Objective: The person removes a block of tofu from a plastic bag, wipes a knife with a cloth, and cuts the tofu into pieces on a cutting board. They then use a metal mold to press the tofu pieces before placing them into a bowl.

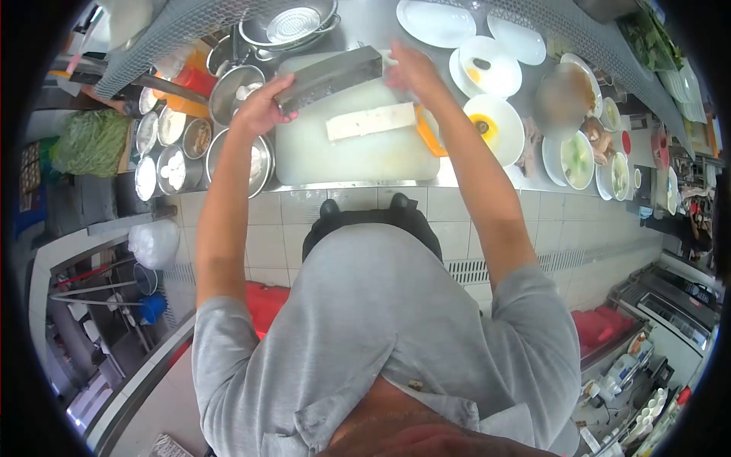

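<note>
A long grey metal box-shaped piece [331,78] is gripped at its left end by my left hand [263,108], fingers and thumb around it. It slants over the white cutting board [350,161]. My right hand [415,72] is just beyond its right end, fingers apart and partly blurred, with nothing visible in them. Below the metal piece, a white oblong block [371,122] lies on the board. Beside that block's right end and partly under my right forearm is an orange, curved object [430,135].
Metal bowls [240,90] and small containers [173,169] stand left of the board, a colander [289,27] behind it. To the right are a plate with yellow liquid [506,137], white plates [435,23] and a bowl with green pieces [577,162]. A mesh shelf [186,42] overhangs the back.
</note>
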Demonstrator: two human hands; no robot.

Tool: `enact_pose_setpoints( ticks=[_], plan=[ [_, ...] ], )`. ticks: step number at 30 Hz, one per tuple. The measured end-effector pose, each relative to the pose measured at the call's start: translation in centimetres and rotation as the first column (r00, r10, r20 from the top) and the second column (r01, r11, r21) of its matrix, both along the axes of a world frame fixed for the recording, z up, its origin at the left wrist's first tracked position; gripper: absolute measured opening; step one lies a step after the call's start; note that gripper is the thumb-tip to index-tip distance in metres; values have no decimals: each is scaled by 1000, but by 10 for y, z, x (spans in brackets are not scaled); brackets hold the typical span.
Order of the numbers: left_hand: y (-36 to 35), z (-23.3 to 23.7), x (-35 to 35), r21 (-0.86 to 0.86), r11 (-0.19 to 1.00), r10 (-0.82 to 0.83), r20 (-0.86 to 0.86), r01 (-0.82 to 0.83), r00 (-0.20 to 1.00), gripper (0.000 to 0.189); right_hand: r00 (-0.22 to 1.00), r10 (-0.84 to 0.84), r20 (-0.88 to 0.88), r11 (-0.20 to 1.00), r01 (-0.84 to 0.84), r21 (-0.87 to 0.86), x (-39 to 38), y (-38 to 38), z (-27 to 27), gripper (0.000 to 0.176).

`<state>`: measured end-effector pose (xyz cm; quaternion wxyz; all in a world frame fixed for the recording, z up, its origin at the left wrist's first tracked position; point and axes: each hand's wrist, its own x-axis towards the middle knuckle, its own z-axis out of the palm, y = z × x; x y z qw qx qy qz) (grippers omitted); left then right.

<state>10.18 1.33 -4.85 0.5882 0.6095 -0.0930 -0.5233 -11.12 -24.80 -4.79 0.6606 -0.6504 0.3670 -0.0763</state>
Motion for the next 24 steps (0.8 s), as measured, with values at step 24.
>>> enact_pose_setpoints(
  ticks=[24],
  plan=[
    [-40, -29, -100, 554, 775, -580, 815, 304, -8, 83, 883, -76, -464, 826, -205, -524, -141, 65, -52, 61]
  ],
)
